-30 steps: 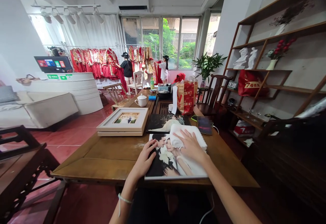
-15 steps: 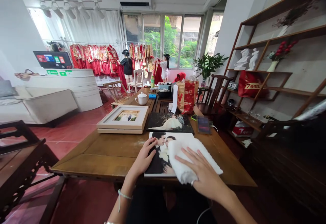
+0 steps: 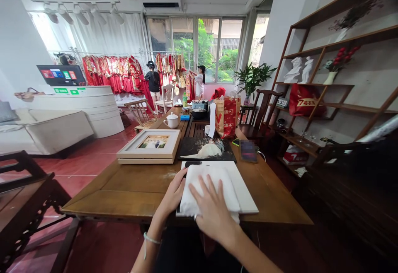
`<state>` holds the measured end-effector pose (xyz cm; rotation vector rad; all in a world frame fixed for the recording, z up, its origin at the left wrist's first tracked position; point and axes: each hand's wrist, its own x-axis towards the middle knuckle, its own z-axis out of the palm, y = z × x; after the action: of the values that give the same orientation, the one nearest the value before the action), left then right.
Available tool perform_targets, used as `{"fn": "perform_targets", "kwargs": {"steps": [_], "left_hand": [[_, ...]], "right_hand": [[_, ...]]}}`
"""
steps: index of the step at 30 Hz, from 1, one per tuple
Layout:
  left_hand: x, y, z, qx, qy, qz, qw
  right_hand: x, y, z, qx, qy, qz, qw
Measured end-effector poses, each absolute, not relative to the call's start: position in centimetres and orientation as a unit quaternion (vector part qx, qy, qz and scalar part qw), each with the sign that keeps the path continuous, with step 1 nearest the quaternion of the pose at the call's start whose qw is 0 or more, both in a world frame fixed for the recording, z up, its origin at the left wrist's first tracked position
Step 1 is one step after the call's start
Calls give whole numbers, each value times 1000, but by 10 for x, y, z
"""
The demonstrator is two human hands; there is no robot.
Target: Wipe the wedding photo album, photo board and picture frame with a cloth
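A photo panel (image 3: 245,200) with a white border lies flat at the front of the wooden table, its picture mostly covered by a folded white towel (image 3: 228,186). My right hand (image 3: 213,208) presses on the towel from above, fingers spread and palm down. Along the panel's left edge rests my left hand (image 3: 174,192), its fingers stretched out beside the towel. Behind the panel lies a second, dark photo panel (image 3: 230,153) showing a white gown.
Framed pictures (image 3: 149,153) are stacked on the left of the table (image 3: 124,190). A white lidded cup (image 3: 172,121), a red and tan paper bag (image 3: 228,117), and a tablet-like device (image 3: 248,150) stand farther back. Two people are by the clothes racks.
My right hand has slid the towel leftwards across the photo panel, covering the pictured faces and baring the right side. My left hand has shifted slightly left and stays at the edge.
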<state>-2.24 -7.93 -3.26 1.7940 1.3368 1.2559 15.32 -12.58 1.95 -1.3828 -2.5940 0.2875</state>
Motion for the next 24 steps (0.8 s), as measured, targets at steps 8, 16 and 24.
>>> {"fn": "perform_targets", "kwargs": {"steps": [8, 16, 24], "left_hand": [[-20, -79, -32, 670, 514, 460, 273], [-18, -82, -23, 644, 520, 470, 307], [-20, -83, -21, 651, 516, 462, 311]], "right_hand": [[198, -145, 26, -514, -841, 129, 107], [157, -118, 28, -558, -818, 76, 114], [169, -172, 32, -399, -884, 207, 129]]}}
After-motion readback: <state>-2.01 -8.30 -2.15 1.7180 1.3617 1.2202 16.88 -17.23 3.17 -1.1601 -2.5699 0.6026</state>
